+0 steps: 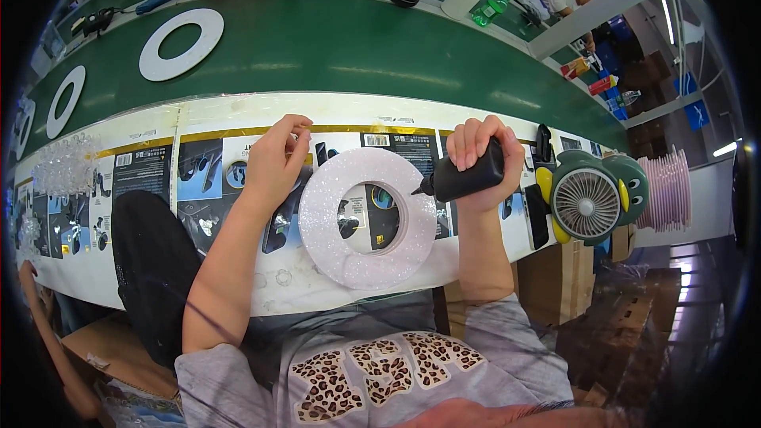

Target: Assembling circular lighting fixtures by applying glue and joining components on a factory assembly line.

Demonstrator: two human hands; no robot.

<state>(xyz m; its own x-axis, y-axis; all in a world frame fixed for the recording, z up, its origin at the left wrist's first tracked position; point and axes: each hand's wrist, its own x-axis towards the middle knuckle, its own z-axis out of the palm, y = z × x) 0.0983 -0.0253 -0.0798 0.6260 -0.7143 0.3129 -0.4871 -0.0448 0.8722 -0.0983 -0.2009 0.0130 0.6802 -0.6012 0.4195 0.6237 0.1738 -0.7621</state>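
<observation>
In my right hand (483, 162) is a black squeeze bottle (469, 179), tilted on its side with its fingers wrapped round it. Its narrow nozzle points left, over the right side of a stack of white, glittery flat rings (326, 226). Several layers show along the inner edge of the stack's hole. My left hand (277, 158) is raised at the stack's upper left, fingers loosely bent and apart, with nothing visible in them. Under the rings lie printed package sheets (208, 166) on a white worktop (309, 293).
A green penguin-shaped fan (587, 200) stands at the right, beside another ring stack (666, 190). Clear plastic pieces (67, 165) lie at the left. Beyond, a green conveyor belt (317, 47) carries single white rings (208, 28). A person (561, 0) works at the far right.
</observation>
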